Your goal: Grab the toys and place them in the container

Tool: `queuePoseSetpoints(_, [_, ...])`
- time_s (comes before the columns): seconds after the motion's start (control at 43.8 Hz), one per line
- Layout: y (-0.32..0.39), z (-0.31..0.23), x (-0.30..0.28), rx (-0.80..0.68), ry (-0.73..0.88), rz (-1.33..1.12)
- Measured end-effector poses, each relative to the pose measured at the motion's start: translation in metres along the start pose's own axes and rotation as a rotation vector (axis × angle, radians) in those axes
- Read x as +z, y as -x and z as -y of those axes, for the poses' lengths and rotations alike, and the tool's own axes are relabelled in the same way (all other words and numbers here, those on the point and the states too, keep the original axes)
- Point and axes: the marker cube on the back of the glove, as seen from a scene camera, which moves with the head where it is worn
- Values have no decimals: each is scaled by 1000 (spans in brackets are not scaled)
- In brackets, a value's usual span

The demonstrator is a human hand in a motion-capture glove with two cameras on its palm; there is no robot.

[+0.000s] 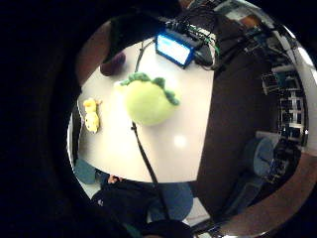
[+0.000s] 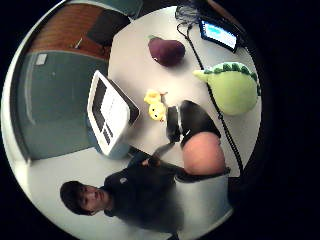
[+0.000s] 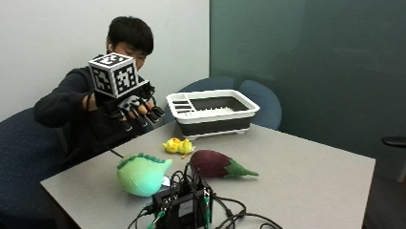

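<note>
Three toys lie on the grey table: a small yellow duck, a purple eggplant plush and a green dinosaur plush. A white and black collapsible container stands at the table's far edge, holding no toys. My gloved right hand hovers in the air above the table's left side, fingers spread and pointing down, holding nothing. It is above and to the left of the duck.
A black device with a lit screen and a tangle of cables sits at the near edge, right by the dinosaur. A thin cable runs across the tabletop. Blue chairs stand behind the container.
</note>
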Motion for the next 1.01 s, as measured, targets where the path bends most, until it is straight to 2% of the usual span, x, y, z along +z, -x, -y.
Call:
queuePoseSetpoints(0.32, [-10,10,10,42,-8,-32])
queuePoseSetpoints(0.503, [-41,34,75,162,127,-64])
queuePoseSetpoints(0.64, [-51,37,113,198,129,-111])
queuePoseSetpoints(0.799, [-57,40,134,182,9,-151])
queuePoseSetpoints(0.937, [-52,44,138,85,-225,-115])
queuePoseSetpoints(1.005, [-40,45,132,66,-288,-133])
